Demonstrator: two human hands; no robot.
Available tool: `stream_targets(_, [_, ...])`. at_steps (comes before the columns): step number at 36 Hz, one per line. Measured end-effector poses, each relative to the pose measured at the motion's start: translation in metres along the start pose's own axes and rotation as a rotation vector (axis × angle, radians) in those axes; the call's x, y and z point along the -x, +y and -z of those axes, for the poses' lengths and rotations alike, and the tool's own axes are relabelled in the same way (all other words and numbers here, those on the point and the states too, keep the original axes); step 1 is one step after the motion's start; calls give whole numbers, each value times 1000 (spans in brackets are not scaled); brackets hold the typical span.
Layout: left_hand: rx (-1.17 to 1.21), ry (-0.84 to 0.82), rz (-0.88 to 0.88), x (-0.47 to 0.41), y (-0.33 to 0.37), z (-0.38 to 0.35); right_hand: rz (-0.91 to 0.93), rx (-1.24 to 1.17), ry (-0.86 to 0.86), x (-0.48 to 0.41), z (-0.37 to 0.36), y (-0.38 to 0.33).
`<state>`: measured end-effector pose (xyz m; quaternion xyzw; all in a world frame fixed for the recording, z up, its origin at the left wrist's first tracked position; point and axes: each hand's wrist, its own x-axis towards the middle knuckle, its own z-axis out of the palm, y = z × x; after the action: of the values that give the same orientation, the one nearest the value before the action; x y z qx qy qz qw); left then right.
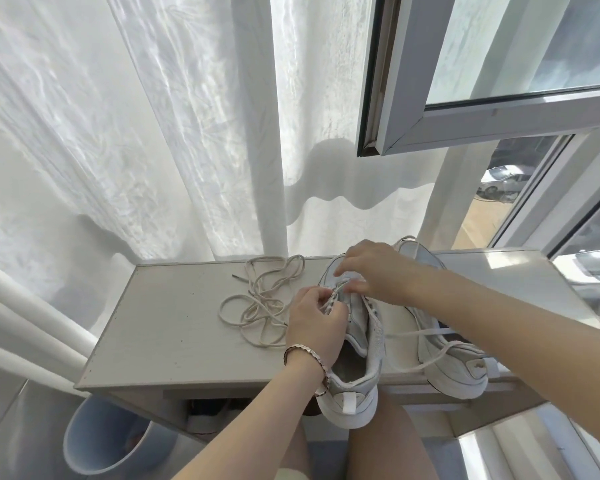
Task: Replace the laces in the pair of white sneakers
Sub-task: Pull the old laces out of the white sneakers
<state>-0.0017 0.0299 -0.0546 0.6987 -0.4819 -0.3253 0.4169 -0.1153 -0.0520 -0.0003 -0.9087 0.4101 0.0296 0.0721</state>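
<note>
Pinching one lace at centre frame, my left hand and right hand both grasp it above the sneaker.

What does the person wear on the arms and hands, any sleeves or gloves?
Both forearms are bare, with no sleeve in view. The left hand and the right hand have no gloves. On the left wrist sits a thin bracelet of small metallic links, pinkish and silver.

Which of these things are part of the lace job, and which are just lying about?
In use: left hand, right hand, near sneaker, far sneaker, white lace, loose cream laces.
Lying about: pale blue bin, curtain, open window.
</note>
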Motion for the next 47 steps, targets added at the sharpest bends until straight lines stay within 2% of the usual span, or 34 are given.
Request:
stream_targets(6, [-7,21,-1,1,-1,0,30,79,63,-4,-15,-9])
stream_targets(10, [5,24,4,1,-1,0,-35,141,81,-5,-18,-12])
stream_targets(15, [12,4,13,1,-1,1,-295,-213,186,-4,-23,-7])
stream_targets(19, [8,25,11,3,-2,2,-617,-704,359,-7,-10,16])
stream_targets(21, [19,33,4,4,-3,4,-642,-744,279,-4,9,28])
stream_targets(25, [6,31,12,3,-2,1,-343,-422,-177,15,46,22])
stream_targets(28, [-16,5,2,3,0,1,-328,-364,-340,33,53,18])
stream_targets(30, [-95,-38,-53,1,1,3,-362,-235,-295,41,48,21])
stream_targets(33, [-295,-147,-143,-7,5,6,-379,101,-77,53,33,18])
stream_targets(34, [-343,-184,-153,-11,7,7,-348,141,4,58,28,12])
stream_targets(36, [-425,-262,-163,-21,10,9,-332,33,95,64,22,-5])
stream_targets(39, [-543,-326,-233,-31,15,10,-463,-246,1,67,11,-28])
stream_targets(41, [-595,-339,-275,-35,20,11,-471,-346,-39,61,-1,-32])
stream_targets(47, [-668,-345,-299,-45,28,7,-521,-492,127,51,-21,-38])
